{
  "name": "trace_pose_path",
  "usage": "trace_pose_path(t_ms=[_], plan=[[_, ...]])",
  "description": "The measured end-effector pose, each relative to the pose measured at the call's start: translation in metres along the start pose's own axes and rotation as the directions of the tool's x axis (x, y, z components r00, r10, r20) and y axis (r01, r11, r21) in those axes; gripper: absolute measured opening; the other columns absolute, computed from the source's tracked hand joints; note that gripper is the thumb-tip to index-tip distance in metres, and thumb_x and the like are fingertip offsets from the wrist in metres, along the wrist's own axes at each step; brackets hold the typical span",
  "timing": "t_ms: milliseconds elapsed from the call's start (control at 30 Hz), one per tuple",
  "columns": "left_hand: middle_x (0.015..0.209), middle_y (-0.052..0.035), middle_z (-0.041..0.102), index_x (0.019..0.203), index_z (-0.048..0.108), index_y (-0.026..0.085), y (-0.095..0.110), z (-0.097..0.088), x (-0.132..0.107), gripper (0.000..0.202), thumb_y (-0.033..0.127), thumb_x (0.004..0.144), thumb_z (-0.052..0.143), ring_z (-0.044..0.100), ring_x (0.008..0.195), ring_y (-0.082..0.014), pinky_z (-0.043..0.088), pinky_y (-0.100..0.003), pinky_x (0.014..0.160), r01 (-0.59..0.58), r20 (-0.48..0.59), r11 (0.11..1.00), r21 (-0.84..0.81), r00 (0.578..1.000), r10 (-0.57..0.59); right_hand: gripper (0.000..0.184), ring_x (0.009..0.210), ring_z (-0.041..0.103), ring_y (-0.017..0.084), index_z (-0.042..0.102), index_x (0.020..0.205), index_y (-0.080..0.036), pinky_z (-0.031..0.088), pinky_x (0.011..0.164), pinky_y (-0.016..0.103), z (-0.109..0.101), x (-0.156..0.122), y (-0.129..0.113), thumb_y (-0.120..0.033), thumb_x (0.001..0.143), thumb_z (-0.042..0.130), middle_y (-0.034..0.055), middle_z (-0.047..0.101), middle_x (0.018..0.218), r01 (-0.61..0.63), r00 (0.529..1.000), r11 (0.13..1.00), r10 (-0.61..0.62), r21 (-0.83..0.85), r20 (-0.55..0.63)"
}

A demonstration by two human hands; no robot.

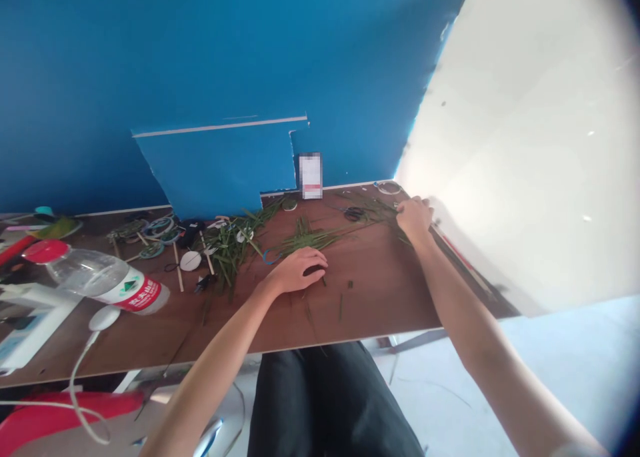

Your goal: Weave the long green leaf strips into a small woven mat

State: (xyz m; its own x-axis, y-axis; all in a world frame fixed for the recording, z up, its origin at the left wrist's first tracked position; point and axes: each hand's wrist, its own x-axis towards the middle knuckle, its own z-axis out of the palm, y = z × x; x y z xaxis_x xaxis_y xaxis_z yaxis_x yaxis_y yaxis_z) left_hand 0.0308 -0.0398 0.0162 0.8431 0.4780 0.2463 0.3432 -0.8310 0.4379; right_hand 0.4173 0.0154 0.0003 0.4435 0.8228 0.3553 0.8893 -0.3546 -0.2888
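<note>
While a person's two bare hands work over strips of green leaf, a bottle (90, 270) at left carries the clearest writing on the counter (380, 290): white Chinese characters, "农夫山" legible, on its red-and-white label (137, 294) beside a green emblem. Smaller print beneath is too blurred to read. A card (311, 176) at the foot of the blue wall (300, 50) is pixelated, its text obscured above a red band.

The leaves (305, 237) lie in a loose bunch mid-counter between the hands, with longer strips trailing right and a thicker heap to the left before a blue panel (220, 167). Just below the bunch rests the left hand (297, 270), its grip released, thumb apart from the fingers. The right hand (415, 217) reaches to the strips' far end near the white wall (505, 144); whether its grip is clenched on any cannot be told.

Brown and dotted with scraps, the counter also bears pale sticks (179, 267), a white disc (191, 261), a blue loop (271, 257) and, at far left, a white box (37, 330). A white cable (75, 390) hangs over the front edge. Below are the person's dark trousers (330, 404), a pale floor (550, 384) and something red (65, 420) at lower left.
</note>
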Motion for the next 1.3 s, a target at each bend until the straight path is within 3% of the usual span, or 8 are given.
trace_pose_path(t_ms=[267,500,800,900,1033,1133,1233,1300], plan=[[0.116,-0.0034,0.067,0.108,0.067,0.024,-0.004,-0.001,0.001,0.022,0.031,0.097,0.049,0.057,0.115,-0.0193,0.04,-0.038,0.106,-0.009,-0.048,1.0,0.028,0.999,0.011,0.024,0.109,0.044,0.035,0.071,0.079,-0.014,0.037,0.087,0.049,0.008,-0.005,0.004,-0.018,0.081,0.047,0.0185,0.057,0.11,0.063,0.998,0.997,-0.064,-0.034,-0.016],[0.12,-0.0058,0.065,0.121,0.061,0.024,-0.012,-0.005,-0.001,0.031,0.037,0.1,0.043,0.055,0.117,-0.021,0.041,-0.04,0.105,0.072,-0.187,0.997,0.004,0.98,-0.07,0.023,0.11,0.045,0.037,0.069,0.084,-0.012,0.037,0.086,0.048,0.006,-0.006,0.006,-0.025,0.085,0.049,0.0204,0.058,0.111,0.085,0.996,0.993,-0.085,-0.076,0.007],[0.111,-0.0051,0.068,0.11,0.066,0.022,-0.023,-0.006,-0.001,0.04,0.035,0.104,0.029,0.059,0.108,-0.0206,0.044,-0.04,0.097,0.185,-0.283,0.983,0.021,0.944,-0.171,0.031,0.111,0.045,0.036,0.065,0.099,-0.011,0.036,0.087,0.049,0.007,-0.01,-0.006,-0.023,0.091,0.037,0.0218,0.061,0.111,0.139,0.988,0.987,-0.144,-0.08,-0.063],[0.106,-0.0057,0.069,0.107,0.066,0.02,-0.026,-0.005,-0.002,0.04,0.034,0.104,0.029,0.059,0.104,-0.0208,0.045,-0.039,0.095,0.243,-0.355,0.968,0.058,0.912,-0.208,0.036,0.107,0.049,0.033,0.063,0.104,-0.013,0.036,0.088,0.045,-0.001,-0.014,-0.019,-0.027,0.097,0.03,0.0189,0.063,0.107,0.162,0.971,0.987,-0.159,0.003,-0.179],[0.103,-0.0075,0.068,0.106,0.064,0.018,-0.031,-0.007,-0.003,0.039,0.032,0.104,0.028,0.061,0.101,-0.021,0.046,-0.038,0.092,0.331,-0.493,0.942,0.053,0.829,-0.264,0.039,0.098,0.055,0.028,0.06,0.111,-0.016,0.035,0.087,0.04,-0.011,-0.022,-0.039,-0.031,0.102,0.025,0.014,0.066,0.102,0.257,0.938,0.964,-0.231,0.073,-0.258],[0.103,-0.0072,0.067,0.118,0.059,0.019,-0.032,-0.008,-0.004,0.033,0.034,0.103,0.034,0.061,0.1,-0.021,0.047,-0.038,0.092,0.368,-0.537,0.928,0.058,0.795,-0.282,0.039,0.094,0.056,0.026,0.064,0.103,-0.019,0.032,0.09,0.04,-0.012,-0.034,-0.06,-0.031,0.103,0.027,0.0109,0.069,0.094,0.488,0.849,0.872,-0.463,0.037,-0.255],[0.104,-0.0057,0.066,0.135,0.048,0.022,-0.031,-0.007,-0.002,0.039,0.038,0.1,0.045,0.062,0.096,-0.0203,0.047,-0.038,0.092,0.357,-0.508,0.93,0.09,0.819,-0.266,0.028,0.083,0.057,0.021,0.065,0.1,-0.021,0.033,0.083,0.035,-0.009,-0.057,-0.087,-0.023,0.101,0.037,0.007,0.068,0.084,0.761,0.648,0.644,-0.744,0.08,-0.162],[0.107,-0.0055,0.065,0.142,0.042,0.025,-0.031,-0.006,-0.001,0.047,0.041,0.098,0.05,0.061,0.1,-0.0209,0.048,-0.037,0.092,0.331,-0.473,0.935,0.127,0.849,-0.236,0.027,0.077,0.057,0.019,0.065,0.1,-0.022,0.034,0.077,0.032,-0.007,-0.075,-0.106,-0.013,0.098,0.04,0.0059,0.068,0.082,0.857,0.514,0.504,-0.847,0.106,-0.132]])
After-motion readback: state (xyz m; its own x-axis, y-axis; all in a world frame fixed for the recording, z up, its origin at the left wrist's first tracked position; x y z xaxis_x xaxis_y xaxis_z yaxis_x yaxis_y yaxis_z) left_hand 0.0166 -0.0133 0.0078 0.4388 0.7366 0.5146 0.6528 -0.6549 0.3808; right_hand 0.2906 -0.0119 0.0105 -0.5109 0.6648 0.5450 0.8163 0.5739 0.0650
